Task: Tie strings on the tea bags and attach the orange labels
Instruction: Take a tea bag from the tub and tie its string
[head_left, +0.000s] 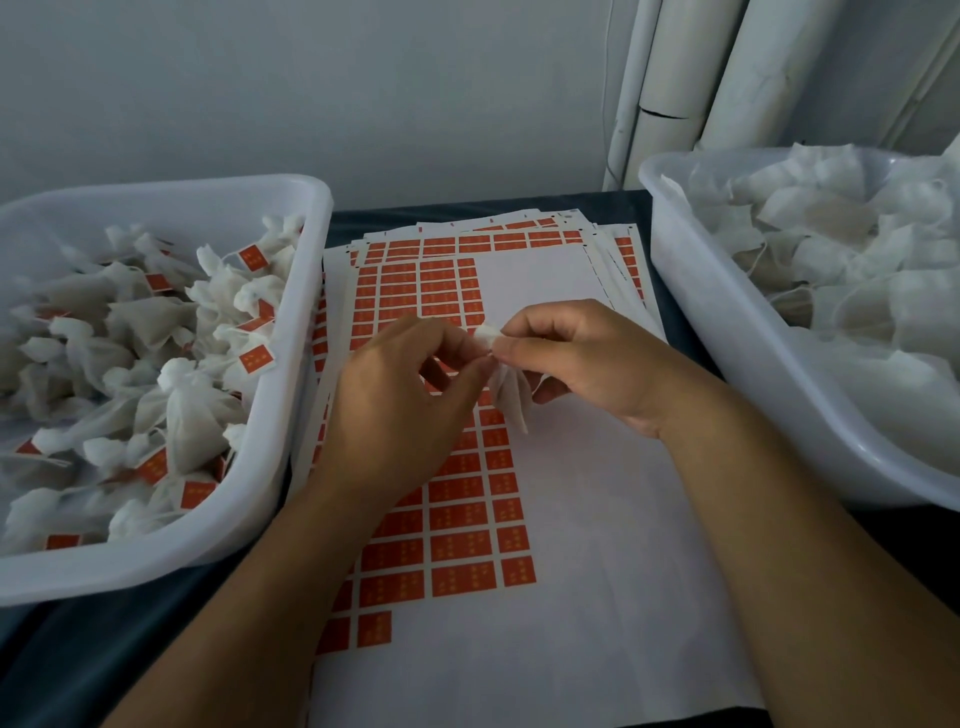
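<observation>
A small white tea bag (508, 395) hangs between my hands above the label sheets. My right hand (587, 358) pinches its gathered top, and my left hand (400, 395) pinches at the same neck with thumb and forefinger. The string itself is too thin to make out. Under my hands lies a white sheet of orange labels (462, 519), with part of its grid peeled off. The white bin (291, 431) on the left holds several tied tea bags with orange labels. In the white bin (727, 332) on the right are several tea bags without labels.
More label sheets (545, 239) are stacked in a fan under the top one, on a dark table (104, 639). White pipes (670, 83) stand against the wall at the back right. The two bins close in both sides.
</observation>
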